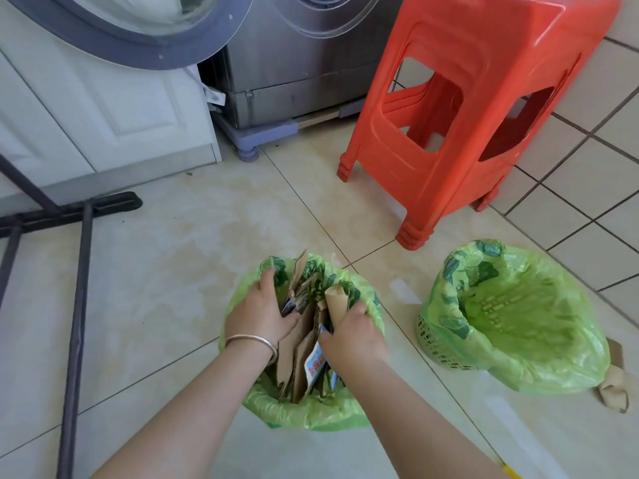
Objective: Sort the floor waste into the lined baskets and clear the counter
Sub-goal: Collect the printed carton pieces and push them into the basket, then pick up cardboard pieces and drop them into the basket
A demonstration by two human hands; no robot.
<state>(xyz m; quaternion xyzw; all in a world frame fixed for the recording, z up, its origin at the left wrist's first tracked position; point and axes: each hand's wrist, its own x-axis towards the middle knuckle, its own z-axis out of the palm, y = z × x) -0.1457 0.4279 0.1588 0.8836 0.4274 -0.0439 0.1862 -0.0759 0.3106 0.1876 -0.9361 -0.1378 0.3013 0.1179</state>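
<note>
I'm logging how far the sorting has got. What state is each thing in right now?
Near basket: lined, packed with cardboard.
Far basket: lined, nothing visible inside.
Left hand: pressing on the cardboard.
Right hand: gripping a cardboard piece.
Brown paper scrap: on the floor beside the far basket.
Red stool: upright.
Washer door: open.

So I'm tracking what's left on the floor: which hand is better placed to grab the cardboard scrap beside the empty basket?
The right hand. The cardboard scrap lies at the far right, beyond the empty basket, on that hand's side. The left hand would have to cross over.
</note>
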